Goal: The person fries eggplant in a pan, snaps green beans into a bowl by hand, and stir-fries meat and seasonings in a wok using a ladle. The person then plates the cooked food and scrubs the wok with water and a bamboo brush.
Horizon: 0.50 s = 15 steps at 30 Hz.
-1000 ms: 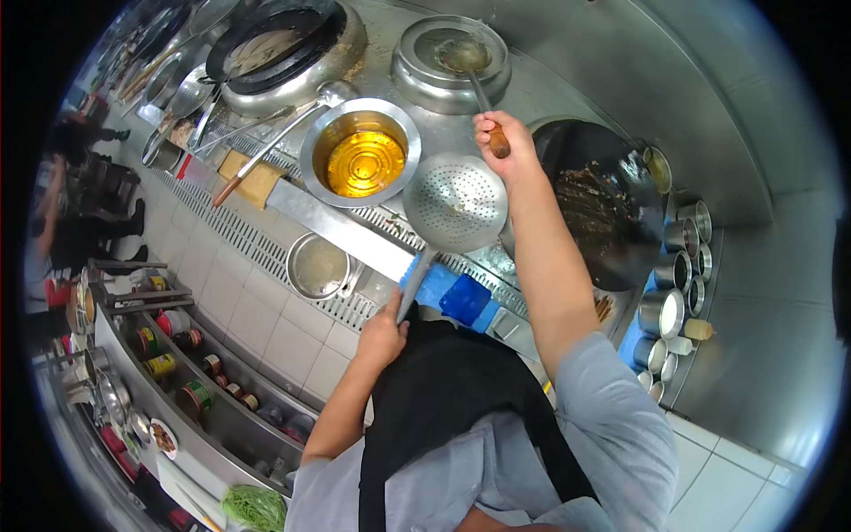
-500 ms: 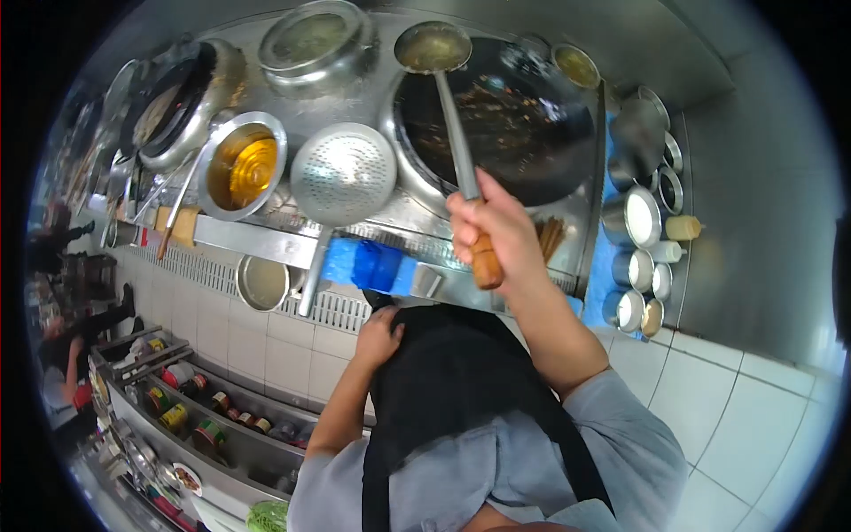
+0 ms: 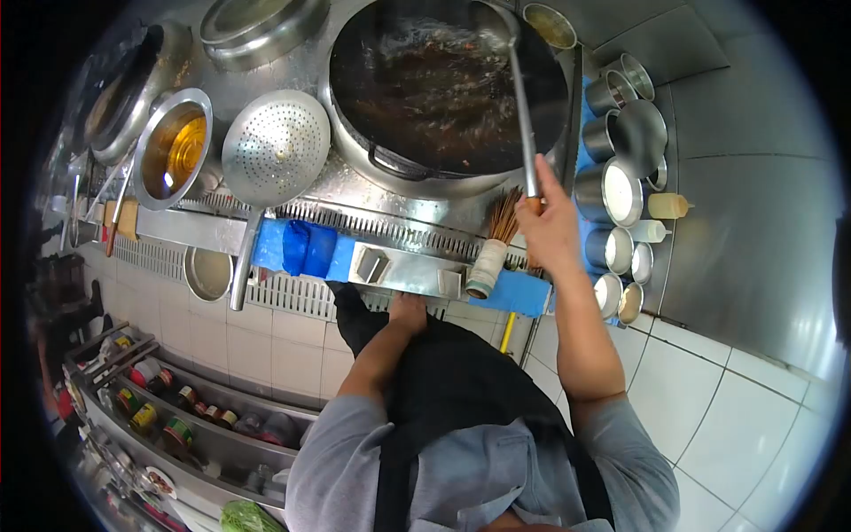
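My right hand (image 3: 548, 229) is closed around the wooden handle of a ladle (image 3: 523, 115), its index finger stretched along the metal shaft. The ladle's head is at the far right of a large black wok (image 3: 390, 146), in which dark liquid with loose bits is stirred up. Just left of this hand, a bamboo wok brush (image 3: 490, 262) with a pale wrapped grip leans at the stove's front edge. My left hand (image 3: 408, 312) is low by the stove's front edge, against the black apron (image 3: 461, 363); its fingers are mostly hidden.
Left of the wok lie a perforated skimmer (image 3: 277, 146) and a metal bowl of amber oil (image 3: 146, 168). A blue cloth (image 3: 308, 248) hangs over the front rail. Metal seasoning pots (image 3: 610, 193) and squeeze bottles (image 3: 667, 207) line the right side. A bottle rack (image 3: 199, 434) stands lower left.
The ladle has swung right and away from me, over the wok's far right. My right hand has moved right and slightly up. The view has shifted, and the brush now shows fully.
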Motion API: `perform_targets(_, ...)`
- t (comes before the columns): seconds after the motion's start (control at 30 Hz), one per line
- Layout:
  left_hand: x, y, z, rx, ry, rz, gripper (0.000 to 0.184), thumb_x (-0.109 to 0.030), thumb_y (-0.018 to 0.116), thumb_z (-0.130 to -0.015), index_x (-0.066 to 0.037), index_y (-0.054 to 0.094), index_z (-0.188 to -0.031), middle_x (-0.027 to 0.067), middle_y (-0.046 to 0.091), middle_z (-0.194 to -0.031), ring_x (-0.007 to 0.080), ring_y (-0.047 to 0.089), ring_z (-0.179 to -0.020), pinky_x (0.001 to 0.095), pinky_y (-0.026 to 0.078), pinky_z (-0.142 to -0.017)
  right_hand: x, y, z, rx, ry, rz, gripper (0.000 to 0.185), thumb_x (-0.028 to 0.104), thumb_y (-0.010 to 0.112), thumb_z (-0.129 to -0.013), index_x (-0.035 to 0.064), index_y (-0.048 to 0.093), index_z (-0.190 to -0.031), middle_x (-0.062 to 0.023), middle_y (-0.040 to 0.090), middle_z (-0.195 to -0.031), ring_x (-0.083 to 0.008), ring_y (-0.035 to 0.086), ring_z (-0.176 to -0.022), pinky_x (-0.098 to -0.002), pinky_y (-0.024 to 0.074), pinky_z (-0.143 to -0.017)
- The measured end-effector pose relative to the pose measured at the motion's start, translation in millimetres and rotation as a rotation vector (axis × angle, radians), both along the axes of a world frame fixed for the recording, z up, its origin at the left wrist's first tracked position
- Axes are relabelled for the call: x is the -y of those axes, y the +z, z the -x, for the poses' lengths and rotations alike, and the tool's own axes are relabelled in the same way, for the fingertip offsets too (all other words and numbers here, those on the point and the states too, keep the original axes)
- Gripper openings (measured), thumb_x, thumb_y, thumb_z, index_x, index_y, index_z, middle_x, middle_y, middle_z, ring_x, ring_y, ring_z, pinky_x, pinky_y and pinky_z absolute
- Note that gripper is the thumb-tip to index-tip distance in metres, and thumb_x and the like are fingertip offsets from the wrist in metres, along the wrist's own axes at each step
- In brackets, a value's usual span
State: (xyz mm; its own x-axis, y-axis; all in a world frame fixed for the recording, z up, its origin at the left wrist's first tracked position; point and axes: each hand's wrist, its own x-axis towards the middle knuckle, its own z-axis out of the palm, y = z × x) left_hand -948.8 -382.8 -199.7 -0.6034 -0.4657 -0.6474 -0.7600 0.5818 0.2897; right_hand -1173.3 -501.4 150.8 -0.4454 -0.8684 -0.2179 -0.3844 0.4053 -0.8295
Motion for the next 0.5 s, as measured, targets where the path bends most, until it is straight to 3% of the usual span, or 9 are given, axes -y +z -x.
perform_targets(0.07, 0.5, -10.3, 5.4, -0.021, 0.080, -0.067, 0.064, -0.026, 0.043, -0.102, -0.004, 0.037, -0.161, 0.0191, 0.033, -0.169, 0.0334, 0.026, -0.159, 0.0495, 0.014, -0.130, -1.5, -15.5, 14.6, -0.166, 0.028, -0.041, 0.073, 0.002, 0.063, -0.095, 0.0138, 0.040, -0.163, 0.0033, 0.054, -0.072, -0.0057, 0.049, -0.057, -0.0260, 0.0435, -0.052)
perform_targets(0.13, 5.1, -44.8, 17.6, -0.227, 0.284, -0.013, 0.063, -0.025, 0.044, -0.101, -0.004, 0.038, -0.161, 0.0186, 0.033, -0.169, 0.0346, 0.024, -0.160, 0.0511, 0.014, -0.130, 1.7, -13.4, 12.2, -0.066, 0.060, -0.082, 0.074, 0.002, 0.064, -0.095, 0.0140, 0.039, -0.163, 0.0033, 0.055, -0.073, -0.0058, 0.049, -0.057, -0.0263, 0.0430, -0.052)
perform_targets(0.2, 8.0, -55.8, 18.8, -0.135, 0.212, -0.135, 0.064, -0.026, 0.047, -0.100, -0.005, 0.041, -0.159, 0.0197, 0.033, -0.168, 0.0336, 0.027, -0.158, 0.0508, 0.019, -0.129, -7.2, -9.4, 10.0, -0.025, 0.144, -0.105, 0.074, 0.002, 0.064, -0.095, 0.0135, 0.038, -0.164, 0.0023, 0.058, -0.078, -0.0059, 0.050, -0.057, -0.0260, 0.0427, -0.051)
perform_targets(0.23, 16.4, -54.3, 16.2, -0.086, 0.184, -0.196, 0.064, -0.027, 0.049, -0.099, -0.005, 0.043, -0.159, 0.0203, 0.034, -0.168, 0.0330, 0.028, -0.158, 0.0507, 0.021, -0.129, -7.8, 1.7, 12.4, -0.094, 0.219, -0.134, 0.073, 0.002, 0.064, -0.095, 0.0121, 0.039, -0.163, 0.0004, 0.062, -0.085, -0.0059, 0.051, -0.058, -0.0252, 0.0427, -0.051)
perform_targets(0.27, 33.9, -13.0, 3.0, -0.006, 0.261, -0.454, 0.064, -0.032, 0.056, -0.096, -0.005, 0.049, -0.154, 0.0218, 0.039, -0.165, 0.0355, 0.036, -0.154, 0.0482, 0.031, -0.125, -10.3, 15.5, 5.7, -0.017, 0.191, -0.144, 0.072, -0.001, 0.064, -0.093, 0.0116, 0.043, -0.161, 0.0005, 0.062, -0.091, -0.0053, 0.049, -0.064, -0.0238, 0.0429, -0.057)
perform_targets(0.37, 33.9, -16.7, -68.1, -0.246, 0.567, -0.425, 0.067, -0.037, 0.062, -0.094, -0.002, 0.051, -0.151, 0.0245, 0.047, -0.158, 0.0392, 0.048, -0.144, 0.0472, 0.042, -0.117, -6.4, 9.9, -24.2, 0.030, 0.156, -0.053, 0.070, -0.007, 0.063, -0.092, 0.0084, 0.046, -0.159, -0.0014, 0.063, -0.098, -0.0054, 0.050, -0.067, -0.0230, 0.0439, -0.059)
perform_targets(0.4, 34.3, 16.3, -101.5, -0.403, 0.783, -0.266, 0.065, -0.037, 0.068, -0.091, -0.001, 0.057, -0.144, 0.0268, 0.059, -0.145, 0.0421, 0.058, -0.133, 0.0467, 0.047, -0.112, -0.8, 5.8, -34.8, 0.014, 0.145, 0.000, 0.070, -0.008, 0.062, -0.093, 0.0070, 0.045, -0.159, -0.0024, 0.063, -0.098, -0.0057, 0.051, -0.066, -0.0234, 0.0443, -0.058)
perform_targets(0.43, 28.6, 11.2, -138.4, -0.494, 0.840, -0.169, 0.062, -0.035, 0.071, -0.090, 0.000, 0.060, -0.141, 0.0262, 0.063, -0.139, 0.0406, 0.062, -0.128, 0.0457, 0.049, -0.110, 13.4, 9.0, -50.1, 0.074, 0.157, 0.020, 0.070, -0.008, 0.062, -0.093, 0.0057, 0.043, -0.159, -0.0034, 0.063, -0.099, -0.0063, 0.052, -0.065, -0.0238, 0.0443, -0.056)
perform_targets(0.5, 32.0, 16.1, -201.1, -0.641, 1.472, -0.397, 0.056, -0.034, 0.077, -0.090, 0.003, 0.067, -0.131, 0.0199, 0.072, -0.128, 0.0344, 0.068, -0.119, 0.0390, 0.052, -0.103, 51.7, 17.2, -84.4, 0.192, 0.171, 0.064, 0.072, -0.009, 0.063, -0.093, 0.0032, 0.039, -0.160, -0.0055, 0.063, -0.099, -0.0074, 0.054, -0.062, -0.0246, 0.0444, -0.053)
